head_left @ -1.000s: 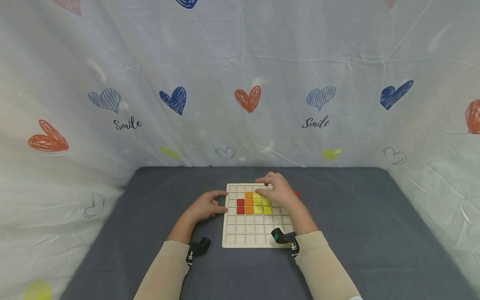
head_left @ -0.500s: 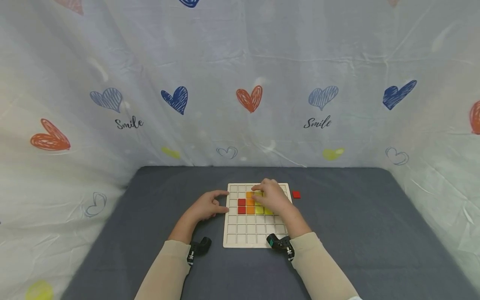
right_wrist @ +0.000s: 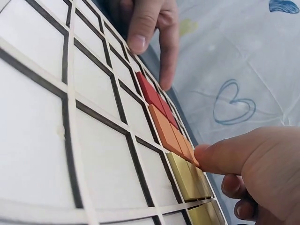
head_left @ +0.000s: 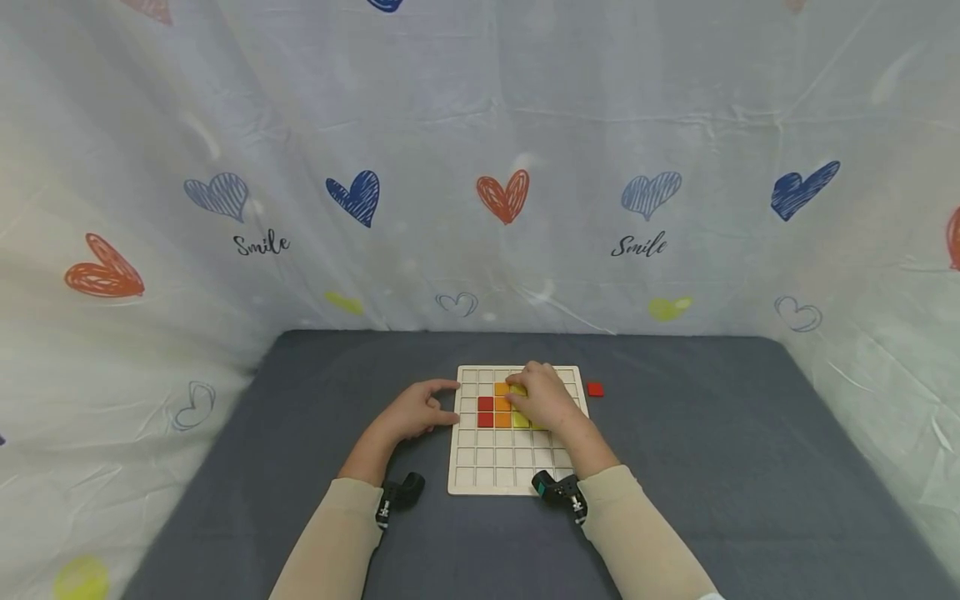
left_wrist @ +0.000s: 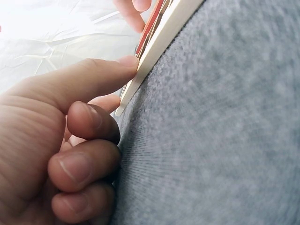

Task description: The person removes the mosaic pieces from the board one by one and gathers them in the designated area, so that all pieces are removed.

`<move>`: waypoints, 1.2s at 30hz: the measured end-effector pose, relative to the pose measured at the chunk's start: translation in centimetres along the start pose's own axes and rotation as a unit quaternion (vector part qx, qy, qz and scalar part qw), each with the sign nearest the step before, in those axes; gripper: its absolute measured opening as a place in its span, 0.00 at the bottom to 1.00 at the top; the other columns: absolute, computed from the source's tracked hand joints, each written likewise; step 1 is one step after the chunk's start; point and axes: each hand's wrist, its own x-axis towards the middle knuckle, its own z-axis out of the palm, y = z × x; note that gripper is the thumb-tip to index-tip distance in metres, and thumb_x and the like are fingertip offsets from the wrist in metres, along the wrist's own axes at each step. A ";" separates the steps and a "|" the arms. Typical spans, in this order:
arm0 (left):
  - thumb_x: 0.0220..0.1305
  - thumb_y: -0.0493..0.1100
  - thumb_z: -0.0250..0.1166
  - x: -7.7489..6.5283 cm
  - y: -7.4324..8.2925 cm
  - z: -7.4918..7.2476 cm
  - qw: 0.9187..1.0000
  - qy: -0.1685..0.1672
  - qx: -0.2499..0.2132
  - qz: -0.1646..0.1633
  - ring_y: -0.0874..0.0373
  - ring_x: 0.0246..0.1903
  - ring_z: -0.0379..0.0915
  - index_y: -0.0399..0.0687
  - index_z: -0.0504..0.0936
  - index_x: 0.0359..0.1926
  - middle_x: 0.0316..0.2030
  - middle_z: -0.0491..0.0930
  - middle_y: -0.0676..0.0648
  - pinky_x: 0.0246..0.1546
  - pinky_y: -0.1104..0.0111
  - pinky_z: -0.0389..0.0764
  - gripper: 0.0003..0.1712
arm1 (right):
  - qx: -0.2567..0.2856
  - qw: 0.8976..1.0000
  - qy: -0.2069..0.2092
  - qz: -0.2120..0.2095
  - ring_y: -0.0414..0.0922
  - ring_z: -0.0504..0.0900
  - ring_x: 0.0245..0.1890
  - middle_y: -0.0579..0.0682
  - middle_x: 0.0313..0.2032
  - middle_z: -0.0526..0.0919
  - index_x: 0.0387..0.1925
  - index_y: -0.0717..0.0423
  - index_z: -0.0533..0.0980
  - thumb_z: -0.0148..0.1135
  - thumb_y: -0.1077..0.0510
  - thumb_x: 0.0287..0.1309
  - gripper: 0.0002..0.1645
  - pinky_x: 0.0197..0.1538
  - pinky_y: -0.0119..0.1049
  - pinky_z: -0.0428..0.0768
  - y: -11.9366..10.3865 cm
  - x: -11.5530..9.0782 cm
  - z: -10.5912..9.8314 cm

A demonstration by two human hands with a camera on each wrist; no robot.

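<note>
Where beige sleeves (head_left: 326,533) enter at the near side, black wrist cameras (head_left: 408,490) sit at both cuffs. Beyond, a wooden board (head_left: 495,458) lies flat on the grey table (head_left: 712,458). The hands are apart: the left hand (head_left: 405,412) rests spread thumb and forefinger against the board's left edge; the right hand (head_left: 546,396) is over yellow tiles (head_left: 521,420), beside orange tiles (head_left: 503,419) and two red tiles (head_left: 486,420); whether it pinches one cannot be told. One loose red tile (head_left: 596,389) lies right of the board. A heart-printed curtain (head_left: 450,125) hangs behind.

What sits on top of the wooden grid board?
On the board: two red tiles, three orange tiles and some yellow tiles. In the head view, the right grip hides other squares and whatever they hold.
</note>
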 end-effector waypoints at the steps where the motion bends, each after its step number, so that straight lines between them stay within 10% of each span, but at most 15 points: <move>1: 0.58 0.40 0.78 0.0 0.0 0.0 1.000 0.000 0.000 0.001 0.61 0.08 0.51 0.52 0.76 0.70 0.11 0.65 0.52 0.11 0.68 0.57 0.38 | 0.004 1.000 0.003 0.001 0.46 0.68 0.39 0.48 0.39 0.76 0.55 0.55 0.85 0.69 0.53 0.67 0.18 0.44 0.42 0.69 0.0 0.0 0.0; 36: 0.59 0.40 0.78 0.1 0.2 0.0 1.000 0.003 0.004 -0.009 0.61 0.08 0.52 0.53 0.76 0.70 0.11 0.65 0.52 0.11 0.67 0.58 0.38 | 0.083 0.993 0.086 0.026 0.48 0.70 0.43 0.47 0.41 0.76 0.54 0.51 0.86 0.71 0.55 0.66 0.16 0.45 0.45 0.73 -0.4 -0.3 -2.7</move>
